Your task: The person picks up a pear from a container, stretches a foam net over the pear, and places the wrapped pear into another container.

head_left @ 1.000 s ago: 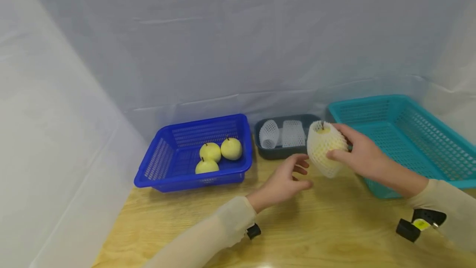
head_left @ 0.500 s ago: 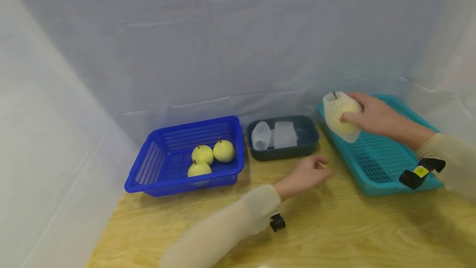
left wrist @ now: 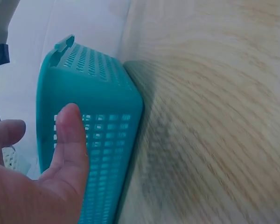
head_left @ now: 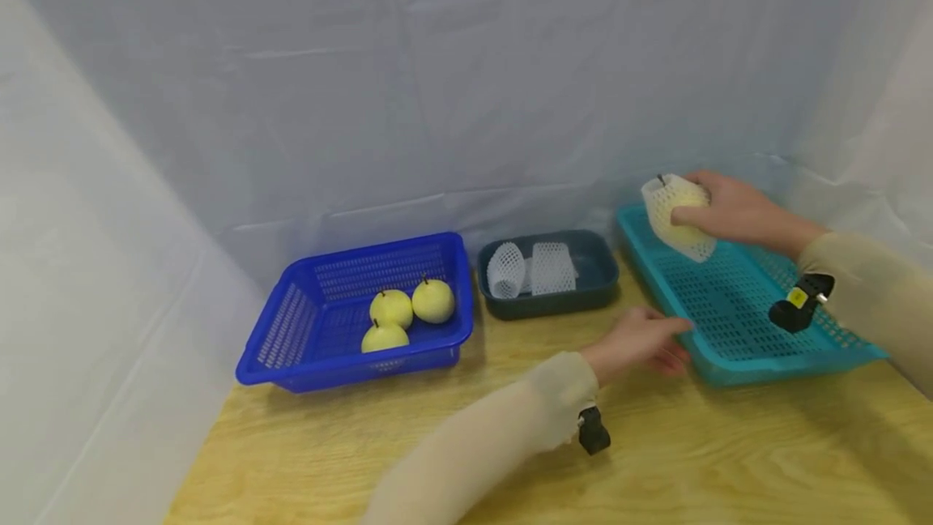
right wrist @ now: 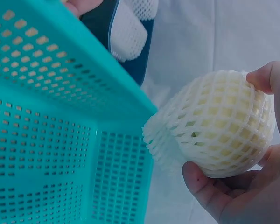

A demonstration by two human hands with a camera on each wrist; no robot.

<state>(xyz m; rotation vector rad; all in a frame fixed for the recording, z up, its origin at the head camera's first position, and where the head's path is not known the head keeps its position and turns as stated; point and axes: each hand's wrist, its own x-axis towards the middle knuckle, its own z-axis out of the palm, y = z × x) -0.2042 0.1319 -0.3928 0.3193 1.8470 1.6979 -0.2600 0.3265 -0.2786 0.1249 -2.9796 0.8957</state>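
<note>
Wood tabletop (head_left: 306, 444), grey sheeting (head_left: 328, 104) behind, and a foam-netted pear (head_left: 681, 217) aloft at the far end of the teal basket (head_left: 729, 306)!
Right hand (head_left: 736, 205) has thumb and fingers wrapped round it; left hand (head_left: 641, 339), fingers loosely parted, is right by the basket's near-left corner, contact too close to call. Left of that, a dark tray (head_left: 594, 258) carries white foam nets (head_left: 506, 270); then a blue basket (head_left: 313, 314), three yellow pears (head_left: 433, 301) inside.

The blue basket (head_left: 321, 367) and turquoise basket (head_left: 787, 366) are showing smooth, faintly glossy plastic. White foam netting (right wrist: 219, 121) is looking matt and ridged, the worktop (head_left: 306, 444) is displaying wood grain, and beige sleeves (head_left: 496, 436) are resembling matt cloth.
</note>
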